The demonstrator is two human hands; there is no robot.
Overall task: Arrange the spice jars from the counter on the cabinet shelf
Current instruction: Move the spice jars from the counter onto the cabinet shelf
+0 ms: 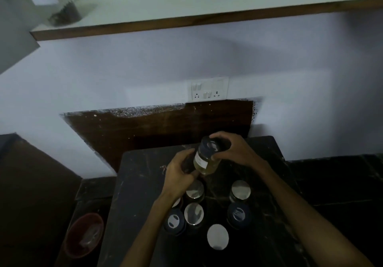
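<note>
Counter [145, 175] of dark marble under white cabinet shelf [186, 7].

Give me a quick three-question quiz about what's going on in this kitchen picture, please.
1. True or false: both hands are on the lifted jar.
2. Which part does the right hand grip: A) dark lid, B) base, C) label?
3. What already stands on the cabinet shelf at far left?

Key:
1. True; the left hand holds its lower body.
2. A.
3. A labelled jar with dark contents.
</note>
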